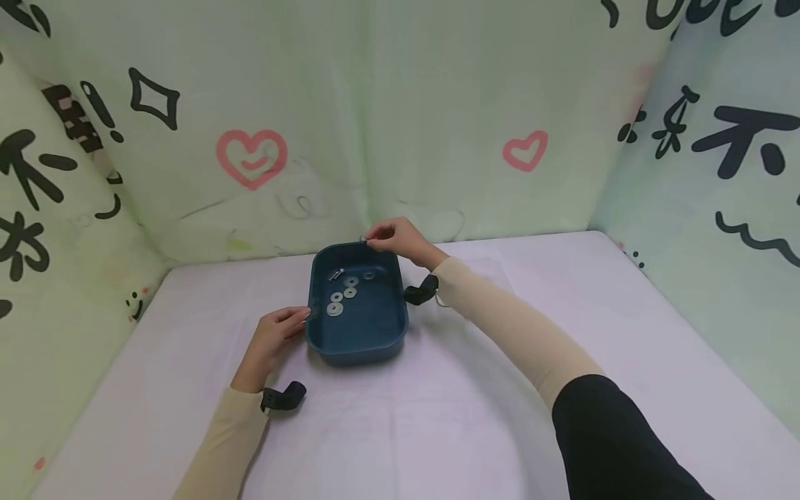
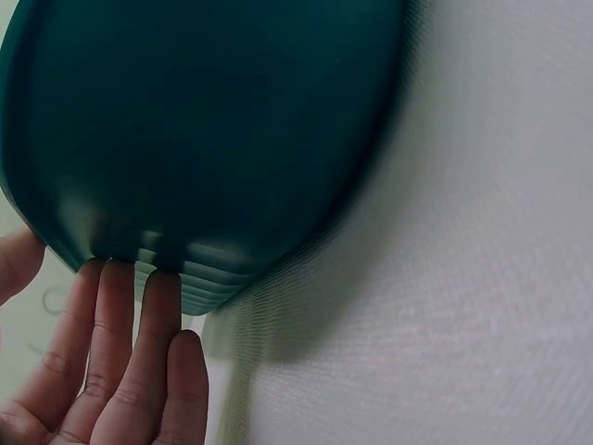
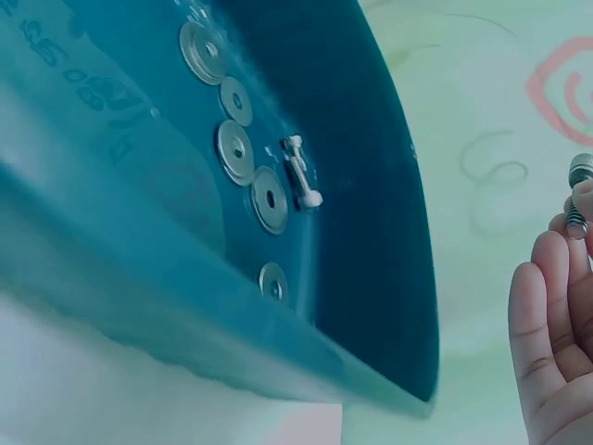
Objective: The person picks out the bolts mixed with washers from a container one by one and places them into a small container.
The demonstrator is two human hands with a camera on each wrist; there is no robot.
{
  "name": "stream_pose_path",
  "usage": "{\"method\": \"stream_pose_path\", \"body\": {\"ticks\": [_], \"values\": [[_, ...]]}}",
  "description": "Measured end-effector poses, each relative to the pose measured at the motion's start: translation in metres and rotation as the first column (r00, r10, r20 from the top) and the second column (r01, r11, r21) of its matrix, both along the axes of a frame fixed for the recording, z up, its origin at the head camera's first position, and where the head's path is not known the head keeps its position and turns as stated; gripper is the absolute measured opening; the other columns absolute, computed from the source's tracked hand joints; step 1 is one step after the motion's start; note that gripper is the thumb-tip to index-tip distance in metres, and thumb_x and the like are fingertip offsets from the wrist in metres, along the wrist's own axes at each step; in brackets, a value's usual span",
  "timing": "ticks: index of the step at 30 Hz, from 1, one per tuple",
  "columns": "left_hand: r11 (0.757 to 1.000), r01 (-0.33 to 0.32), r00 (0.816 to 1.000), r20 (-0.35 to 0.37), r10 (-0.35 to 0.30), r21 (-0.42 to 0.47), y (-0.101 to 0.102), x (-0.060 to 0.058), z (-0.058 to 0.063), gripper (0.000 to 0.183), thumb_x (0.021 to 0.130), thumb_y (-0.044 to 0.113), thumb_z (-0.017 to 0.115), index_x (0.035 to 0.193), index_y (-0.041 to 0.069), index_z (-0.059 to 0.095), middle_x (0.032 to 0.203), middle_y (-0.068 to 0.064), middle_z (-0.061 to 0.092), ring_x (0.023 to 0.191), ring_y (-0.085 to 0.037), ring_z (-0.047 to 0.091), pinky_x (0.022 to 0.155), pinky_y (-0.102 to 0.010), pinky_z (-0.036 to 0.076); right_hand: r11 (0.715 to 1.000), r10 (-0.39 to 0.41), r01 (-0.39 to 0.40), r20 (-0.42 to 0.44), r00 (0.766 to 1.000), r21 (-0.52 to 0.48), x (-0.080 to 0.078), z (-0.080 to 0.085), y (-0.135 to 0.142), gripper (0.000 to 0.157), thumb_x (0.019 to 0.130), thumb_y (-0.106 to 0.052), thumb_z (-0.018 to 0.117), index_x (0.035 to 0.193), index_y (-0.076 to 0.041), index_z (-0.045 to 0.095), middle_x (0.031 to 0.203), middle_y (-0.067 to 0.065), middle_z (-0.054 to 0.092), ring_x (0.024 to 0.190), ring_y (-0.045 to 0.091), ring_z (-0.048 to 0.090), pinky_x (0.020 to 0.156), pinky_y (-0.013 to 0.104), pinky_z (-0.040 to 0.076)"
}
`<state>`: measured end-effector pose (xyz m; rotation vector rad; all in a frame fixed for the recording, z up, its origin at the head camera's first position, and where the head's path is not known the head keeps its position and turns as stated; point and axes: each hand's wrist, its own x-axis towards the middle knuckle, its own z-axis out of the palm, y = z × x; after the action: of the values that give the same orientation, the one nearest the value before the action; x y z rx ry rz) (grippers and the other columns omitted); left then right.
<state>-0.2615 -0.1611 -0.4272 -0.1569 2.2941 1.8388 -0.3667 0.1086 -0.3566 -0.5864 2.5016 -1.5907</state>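
Note:
A dark blue plastic bin (image 1: 375, 333) stands on the table. My left hand (image 1: 275, 344) holds its left side: in the left wrist view the fingers (image 2: 111, 324) lie against the outer wall and the thumb is at the rim. My right hand (image 1: 403, 239) is over the bin's far rim and pinches a short metal bolt (image 3: 576, 218) with a round knurled head. Several flat washers (image 1: 335, 309) lie on the bin's floor. Beside them are small bolts (image 1: 336, 274), close together near the far left; how many cannot be told.
A white cloth covers the table (image 1: 437, 430). Behind the bin rises a pale green wall (image 1: 431, 90) with drawn hearts and dark marks, and similar walls stand at both sides. Each wrist carries a black camera mount, such as the left camera mount (image 1: 284, 396).

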Motion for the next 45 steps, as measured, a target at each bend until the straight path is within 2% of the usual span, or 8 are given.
{"method": "stream_pose_path", "body": {"ticks": [4, 8, 12, 15, 19, 26, 34, 45], "values": [[1.0, -0.009, 1.0, -0.004, 0.009, 0.005, 0.002, -0.002, 0.0, 0.047, 0.093, 0.029, 0.059, 0.126, -0.004, 0.055, 0.126, -0.017, 0.06, 0.088, -0.001, 0.064, 0.102, -0.038, 0.047, 1.0, -0.018, 0.018, 0.011, 1.0, -0.016, 0.0, 0.003, 0.009, 0.024, 0.089, -0.011, 0.063, 0.108, 0.004, 0.065, 0.107, 0.02, 0.064, 0.1, 0.037, 0.06, 0.09, 0.041, 0.054], [1.0, -0.023, 1.0, 0.0, 0.023, 0.014, 0.003, -0.003, 0.0, 0.046, 0.092, 0.028, 0.06, 0.124, -0.004, 0.056, 0.121, -0.014, 0.063, 0.088, -0.002, 0.065, 0.102, -0.039, 0.047, 1.0, -0.021, 0.022, 0.003, 1.0, -0.016, 0.002, 0.007, 0.018, 0.027, 0.09, -0.011, 0.062, 0.11, 0.006, 0.063, 0.109, 0.02, 0.064, 0.099, 0.035, 0.06, 0.093, 0.044, 0.052], [0.999, -0.037, 0.999, 0.011, 0.036, 0.028, 0.001, -0.004, -0.001, 0.046, 0.091, 0.028, 0.062, 0.124, -0.004, 0.057, 0.118, -0.011, 0.066, 0.087, -0.002, 0.065, 0.101, -0.038, 0.047, 0.999, -0.026, 0.026, 0.001, 1.0, -0.038, 0.003, 0.01, 0.025, 0.026, 0.09, -0.011, 0.062, 0.11, 0.006, 0.063, 0.105, 0.016, 0.065, 0.092, 0.024, 0.061, 0.095, 0.047, 0.05], [0.998, -0.042, 0.999, 0.013, 0.042, 0.042, 0.0, -0.004, 0.0, 0.046, 0.09, 0.028, 0.063, 0.123, -0.004, 0.056, 0.115, -0.01, 0.067, 0.087, -0.002, 0.065, 0.101, -0.038, 0.048, 0.998, -0.044, 0.044, -0.002, 0.999, -0.043, 0.003, 0.012, 0.029, 0.023, 0.089, -0.012, 0.063, 0.107, 0.002, 0.065, 0.099, 0.009, 0.067, 0.085, 0.015, 0.061, 0.088, 0.036, 0.054], [0.998, -0.046, 0.999, 0.012, 0.046, 0.044, -0.005, -0.003, -0.001, 0.047, 0.09, 0.028, 0.063, 0.123, -0.005, 0.056, 0.113, -0.008, 0.068, 0.086, -0.001, 0.065, 0.101, -0.038, 0.048, 0.997, -0.064, 0.064, 0.009, 0.998, -0.04, 0.003, 0.013, 0.033, 0.024, 0.089, -0.012, 0.063, 0.108, 0.002, 0.065, 0.096, 0.004, 0.067, 0.081, 0.009, 0.06, 0.083, 0.025, 0.053], [0.998, -0.041, 0.999, -0.003, 0.041, 0.044, -0.003, -0.006, -0.003, 0.043, 0.091, 0.026, 0.062, 0.121, -0.004, 0.058, 0.117, -0.013, 0.066, 0.089, -0.005, 0.065, 0.101, -0.04, 0.047, 0.994, -0.105, 0.106, 0.025, 0.994, -0.034, 0.008, 0.018, 0.049, 0.025, 0.09, -0.013, 0.062, 0.109, 0.003, 0.063, 0.099, 0.004, 0.067, 0.084, 0.007, 0.061, 0.097, 0.04, 0.05], [0.997, -0.053, 0.999, 0.007, 0.053, 0.05, 0.0, -0.008, -0.004, 0.041, 0.091, 0.026, 0.062, 0.12, -0.004, 0.059, 0.119, -0.016, 0.065, 0.089, -0.007, 0.066, 0.101, -0.04, 0.047, 0.99, -0.135, 0.136, 0.018, 0.991, -0.028, 0.013, 0.018, 0.07, 0.023, 0.09, -0.017, 0.062, 0.107, 0.0, 0.065, 0.091, -0.005, 0.065, 0.087, 0.014, 0.061, 0.096, 0.038, 0.049], [0.998, -0.056, 0.998, 0.021, 0.055, 0.036, -0.001, -0.008, -0.004, 0.04, 0.092, 0.025, 0.06, 0.121, -0.003, 0.059, 0.123, -0.019, 0.062, 0.093, -0.011, 0.067, 0.1, -0.039, 0.048, 0.984, -0.178, 0.179, 0.022, 0.984, 0.0, 0.018, 0.019, 0.096, 0.026, 0.092, -0.019, 0.061, 0.109, -0.001, 0.062, 0.093, -0.007, 0.063, 0.086, 0.009, 0.06, 0.096, 0.035, 0.05]]}}
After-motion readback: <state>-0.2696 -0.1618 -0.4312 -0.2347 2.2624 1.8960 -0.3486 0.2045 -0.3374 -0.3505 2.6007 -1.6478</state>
